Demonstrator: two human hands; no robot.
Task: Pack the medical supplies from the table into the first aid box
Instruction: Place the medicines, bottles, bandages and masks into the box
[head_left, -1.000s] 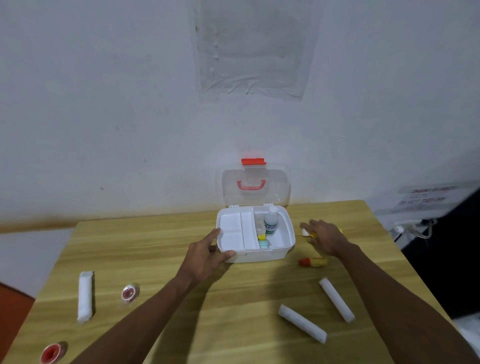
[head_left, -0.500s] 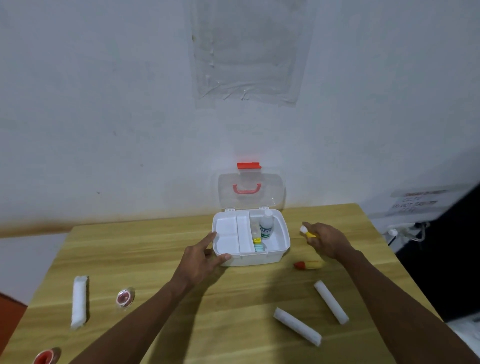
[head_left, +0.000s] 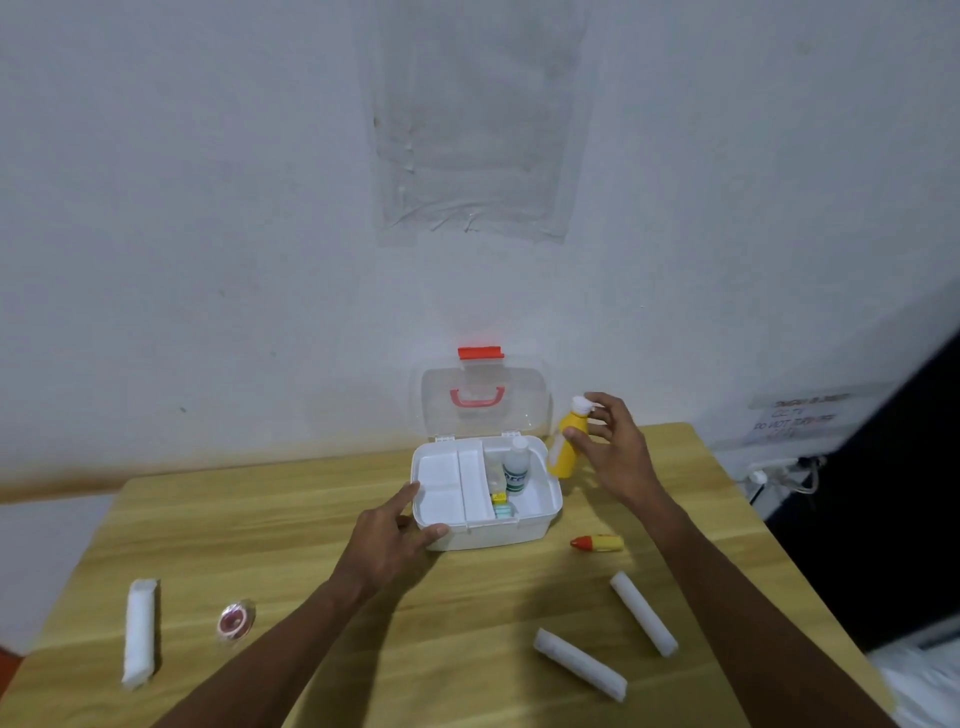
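The white first aid box (head_left: 545, 522) stands open on the wooden table (head_left: 291, 525), its clear lid (head_left: 524, 410) upright with a red handle. Inside are a white bottle (head_left: 516, 470) and small yellow and teal items (head_left: 501, 505). My left hand (head_left: 392, 538) grips the box's front left corner. My right hand (head_left: 610, 449) holds a yellow bottle (head_left: 566, 449) with a white cap upright in the air, just right of the box's back right corner.
A small yellow tube with a red cap (head_left: 597, 543) lies right of the box. Two white gauze rolls (head_left: 643, 613) (head_left: 579, 664) lie at the front right, a third (head_left: 139, 631) at the front left beside a red tape roll (head_left: 235, 620). The table's right edge is close.
My right hand has lifted the yellow bottle off the table and raised it beside the box. My left hand has stayed on the box corner.
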